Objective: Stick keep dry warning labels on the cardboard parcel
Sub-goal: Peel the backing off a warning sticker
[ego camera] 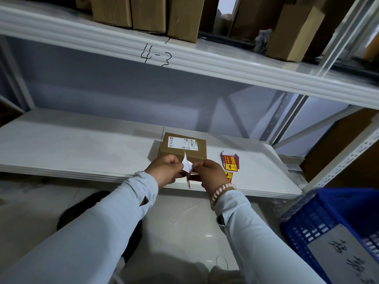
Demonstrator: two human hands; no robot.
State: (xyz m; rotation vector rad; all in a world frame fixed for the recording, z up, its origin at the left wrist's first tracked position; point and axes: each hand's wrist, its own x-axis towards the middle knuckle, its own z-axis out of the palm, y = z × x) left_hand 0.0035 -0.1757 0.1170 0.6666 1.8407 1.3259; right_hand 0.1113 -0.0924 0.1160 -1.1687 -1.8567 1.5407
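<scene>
A: On the white shelf (pixel 82 144), where is the cardboard parcel (pixel 182 148) placed?

B: Just behind both hands. A label (pixel 187 163) is pinched between left hand (pixel 166 169) and right hand (pixel 209 173). Backing is to be peeled slowly, adhesive kept untouched.

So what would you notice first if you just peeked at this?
Probably the two hands, left hand and right hand, pinching a white sticker sheet between them, right in front of the cardboard parcel on the white shelf. Next, the red and yellow keep dry labels lying right of the parcel.
</scene>
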